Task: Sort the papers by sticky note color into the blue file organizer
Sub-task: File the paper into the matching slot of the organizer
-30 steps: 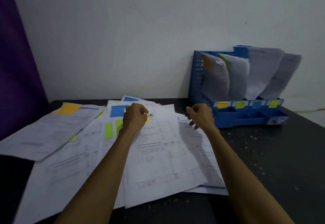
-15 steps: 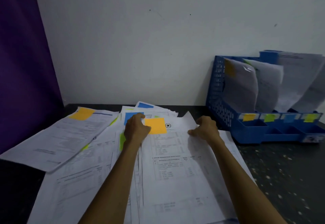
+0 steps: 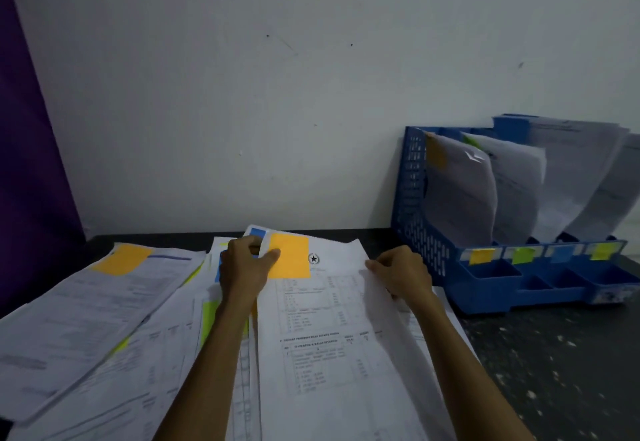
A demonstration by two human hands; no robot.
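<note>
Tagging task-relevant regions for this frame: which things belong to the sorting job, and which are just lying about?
Job: orange-tagged sheet, gripped by left hand and right hand; its orange sticky note; loose papers still unsorted; blue file organizer; its colour labels.

Lying about: purple curtain; white wall; dark table.

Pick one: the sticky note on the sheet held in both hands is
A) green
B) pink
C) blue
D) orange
D: an orange sticky note sits at the top of the sheet, which the left hand pinches at its top left corner and the right hand grips at its right edge.
</note>
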